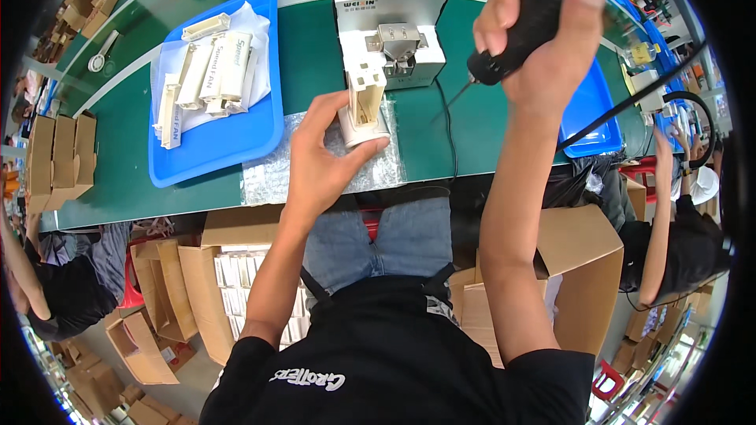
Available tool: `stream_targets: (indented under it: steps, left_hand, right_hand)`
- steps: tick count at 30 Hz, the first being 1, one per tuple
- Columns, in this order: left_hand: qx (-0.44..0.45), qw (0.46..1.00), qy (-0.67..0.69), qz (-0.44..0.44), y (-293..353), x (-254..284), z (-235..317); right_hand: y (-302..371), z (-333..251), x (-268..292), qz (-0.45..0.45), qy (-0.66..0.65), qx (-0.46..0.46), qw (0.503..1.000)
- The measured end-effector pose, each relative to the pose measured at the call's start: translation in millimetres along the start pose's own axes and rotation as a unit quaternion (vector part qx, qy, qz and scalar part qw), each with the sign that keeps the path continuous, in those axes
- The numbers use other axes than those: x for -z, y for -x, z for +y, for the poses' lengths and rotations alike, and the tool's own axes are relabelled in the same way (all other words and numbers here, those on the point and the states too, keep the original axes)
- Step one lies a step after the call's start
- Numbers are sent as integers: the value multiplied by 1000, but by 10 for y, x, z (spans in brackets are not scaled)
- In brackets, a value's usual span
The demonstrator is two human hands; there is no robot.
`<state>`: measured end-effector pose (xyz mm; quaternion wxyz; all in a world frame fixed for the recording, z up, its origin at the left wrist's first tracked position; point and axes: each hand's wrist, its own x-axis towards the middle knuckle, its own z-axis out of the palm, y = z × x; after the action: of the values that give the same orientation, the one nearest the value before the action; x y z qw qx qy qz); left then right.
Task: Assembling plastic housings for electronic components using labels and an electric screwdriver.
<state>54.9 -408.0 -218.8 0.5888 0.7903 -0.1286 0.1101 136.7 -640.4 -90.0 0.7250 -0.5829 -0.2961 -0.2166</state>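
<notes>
In my left hand (321, 159) is a cream-white plastic fan housing (365, 110), standing upright on clear bubble wrap (268, 177) near the table's front edge. Thumb and fingers curl round its lower part. My right hand (555, 63) is raised to the right, wrapped round a black electric screwdriver (543, 20). The tool's thin bit slants down and left, apart from the housing. Directly behind the housing stands a silver and white screw feeder (390, 20) with a metal bracket on its front.
A blue tray (268, 110) at left bears several white housing parts (228, 63) on a plastic sheet. Another blue tray (591, 122) lies at right. Open cardboard boxes (579, 248) flank my legs. A black cable (453, 134) crosses the green table (307, 55). Other people sit on both sides.
</notes>
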Motion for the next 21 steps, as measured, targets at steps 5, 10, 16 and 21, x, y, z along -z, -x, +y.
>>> stream_targets:
  steps: [5,10,16,21]
  left_hand:
    - [-3,1000,3,-5,-16,-48,-18]
    - [3,1000,4,6,26,-20,-65]
    - [11,1000,-1,7,34,-20,-27]
    - [6,1000,-11,7,2,-38,57]
  right_hand:
    - [-391,-369,-526,116,97,185,971]
    - [-674,64,-553,-37,26,265,963]
    - [-625,28,-660,-64,50,242,967]
    - [-478,-197,-610,-25,92,207,974]
